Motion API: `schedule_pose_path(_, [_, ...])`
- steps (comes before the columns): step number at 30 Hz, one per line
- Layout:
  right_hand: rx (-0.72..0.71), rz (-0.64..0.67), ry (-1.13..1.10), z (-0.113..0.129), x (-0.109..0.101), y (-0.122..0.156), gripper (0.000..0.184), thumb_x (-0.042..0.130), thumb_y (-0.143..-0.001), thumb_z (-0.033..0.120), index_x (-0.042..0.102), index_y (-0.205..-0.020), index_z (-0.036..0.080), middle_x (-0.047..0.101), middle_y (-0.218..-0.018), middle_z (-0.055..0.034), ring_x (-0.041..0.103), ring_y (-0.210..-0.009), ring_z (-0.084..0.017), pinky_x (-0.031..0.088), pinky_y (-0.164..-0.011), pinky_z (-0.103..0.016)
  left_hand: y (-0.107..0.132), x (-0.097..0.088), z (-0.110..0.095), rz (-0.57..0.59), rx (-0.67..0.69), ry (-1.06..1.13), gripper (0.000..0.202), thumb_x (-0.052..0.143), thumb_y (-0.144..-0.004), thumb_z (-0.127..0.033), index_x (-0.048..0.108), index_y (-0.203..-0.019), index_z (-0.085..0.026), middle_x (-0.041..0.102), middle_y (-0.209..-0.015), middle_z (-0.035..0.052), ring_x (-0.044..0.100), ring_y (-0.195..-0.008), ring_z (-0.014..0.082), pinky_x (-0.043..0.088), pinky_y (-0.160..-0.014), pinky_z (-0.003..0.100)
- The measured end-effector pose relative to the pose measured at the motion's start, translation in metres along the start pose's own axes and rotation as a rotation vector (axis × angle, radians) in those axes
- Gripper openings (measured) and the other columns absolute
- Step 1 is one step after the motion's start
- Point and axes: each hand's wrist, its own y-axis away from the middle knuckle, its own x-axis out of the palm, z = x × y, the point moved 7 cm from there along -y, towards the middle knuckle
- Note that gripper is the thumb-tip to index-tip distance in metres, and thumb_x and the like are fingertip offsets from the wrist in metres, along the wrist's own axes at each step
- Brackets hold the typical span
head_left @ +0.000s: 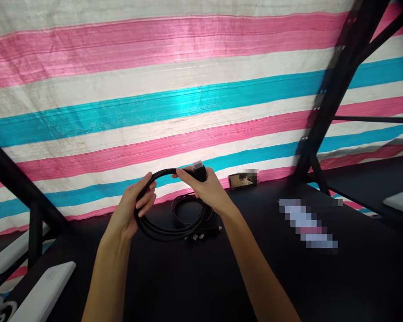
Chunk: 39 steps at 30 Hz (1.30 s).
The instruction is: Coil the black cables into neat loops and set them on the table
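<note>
A coiled black cable [164,171] hangs between my two hands, above the dark table. My left hand [134,199] is closed round the left side of the loop, fingers curled over it. At the top right of the loop, my right hand [206,185] grips the cable near its end, where a connector with a pale metallic tip [198,165] sticks up past the fingers. Behind and below lies another coil of black cable [184,205] on the table. Several small light plug ends [195,237] show beside that coil; which cable each belongs to I cannot tell.
A phone [241,180] leans at the table's back edge against a striped sheet [174,98]. On the right lies a blurred-out object [307,221]. A white slab-like object [43,290] sits front left. Black metal frame posts [329,98] rise at both sides.
</note>
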Motion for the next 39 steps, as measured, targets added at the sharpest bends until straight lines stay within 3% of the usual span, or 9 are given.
schedule_pose_path(6, [-0.054, -0.137, -0.065, -0.002, -0.006, -0.003, 0.034, 0.061, -0.074, 0.050, 0.072, -0.078, 0.018, 0.038, -0.049, 0.0047, 0.027, -0.042, -0.005, 0.022, -0.040, -0.022, -0.004, -0.002, -0.006, -0.009, 0.152, -0.093, 0.050, 0.041, -0.080, -0.061, 0.055, -0.061, -0.017, 0.030, -0.035, -0.0054, 0.036, -0.036, 0.0081, 0.032, -0.041, 0.020])
schedule_pose_path(11, [-0.091, -0.449, -0.315, -0.008, -0.029, -0.001, 0.033, 0.058, -0.076, 0.051, 0.067, -0.081, 0.019, 0.025, -0.045, 0.0078, 0.019, -0.037, -0.005, 0.015, -0.036, -0.023, -0.011, -0.005, -0.004, -0.020, 0.284, -0.315, 0.042, 0.051, -0.076, -0.058, 0.061, -0.083, -0.018, 0.060, -0.059, 0.0017, 0.060, -0.081, 0.0200, 0.042, -0.079, 0.029])
schedule_pose_path(15, [-0.166, -0.705, -0.445, -0.004, -0.046, 0.010, 0.035, 0.050, -0.081, 0.054, 0.061, -0.087, 0.022, 0.018, -0.046, 0.0093, 0.013, -0.036, -0.006, 0.011, -0.035, -0.024, -0.017, -0.007, 0.021, 0.011, 0.123, -0.414, 0.047, 0.058, -0.073, -0.055, 0.061, -0.105, -0.021, 0.066, -0.102, 0.0087, 0.056, -0.102, 0.0234, 0.039, -0.086, 0.031])
schedule_pose_path(17, [-0.206, -0.765, -0.504, -0.001, -0.049, 0.015, 0.034, 0.050, -0.081, 0.055, 0.059, -0.089, 0.023, 0.018, -0.046, 0.0096, 0.012, -0.036, -0.006, 0.011, -0.034, -0.024, -0.016, -0.005, 0.038, 0.057, -0.025, -0.458, 0.049, 0.058, -0.072, -0.055, 0.061, -0.108, -0.023, 0.063, -0.109, 0.0105, 0.057, -0.103, 0.0245, 0.040, -0.085, 0.032])
schedule_pose_path(21, [-0.177, -0.760, -0.569, -0.004, -0.046, 0.014, 0.044, 0.046, -0.078, 0.063, 0.057, -0.096, 0.024, 0.017, -0.047, 0.0102, 0.010, -0.035, -0.007, 0.009, -0.034, -0.024, -0.003, 0.018, 0.065, 0.315, -0.281, -0.483, 0.052, 0.060, -0.070, -0.056, 0.063, -0.108, -0.021, 0.067, -0.099, 0.0123, 0.064, -0.086, 0.0239, 0.045, -0.076, 0.033])
schedule_pose_path(25, [-0.044, -0.652, -0.637, -0.017, -0.031, 0.007, 0.051, 0.045, -0.076, 0.066, 0.055, -0.102, 0.024, 0.016, -0.047, 0.0107, 0.008, -0.036, -0.007, 0.009, -0.034, -0.024, 0.007, 0.050, 0.059, 0.513, -0.210, -0.254, 0.055, 0.065, -0.066, -0.054, 0.062, -0.110, -0.021, 0.066, -0.103, 0.0133, 0.063, -0.093, 0.0250, 0.044, -0.082, 0.035])
schedule_pose_path(31, [0.014, -0.624, -0.772, -0.027, -0.014, 0.008, 0.046, 0.053, -0.073, 0.063, 0.053, -0.097, 0.024, 0.018, -0.049, 0.0108, 0.011, -0.038, -0.007, 0.012, -0.036, -0.023, -0.003, 0.054, 0.036, 0.279, 0.090, 0.046, 0.045, 0.055, -0.078, -0.052, 0.057, -0.114, -0.024, 0.063, -0.112, 0.0077, 0.055, -0.109, 0.0242, 0.036, -0.095, 0.037])
schedule_pose_path(34, [0.003, -0.645, -0.764, -0.024, -0.008, 0.010, 0.043, 0.055, -0.075, 0.059, 0.052, -0.099, 0.024, 0.019, -0.050, 0.0109, 0.015, -0.038, -0.007, 0.019, -0.037, -0.022, -0.004, 0.053, 0.032, 0.151, 0.159, 0.214, 0.036, 0.051, -0.080, -0.052, 0.063, -0.091, -0.020, 0.067, -0.100, 0.0061, 0.058, -0.102, 0.0225, 0.038, -0.092, 0.035])
schedule_pose_path(39, [0.026, -0.614, -0.737, -0.027, -0.003, 0.007, 0.038, 0.059, -0.074, 0.054, 0.052, -0.095, 0.023, 0.026, -0.050, 0.0117, 0.024, -0.037, -0.006, 0.035, -0.043, -0.022, -0.002, 0.054, 0.032, 0.050, 0.210, 0.419, 0.043, 0.048, -0.080, -0.057, 0.048, -0.061, -0.019, 0.067, -0.086, 0.0036, 0.060, -0.094, 0.0208, 0.039, -0.091, 0.036])
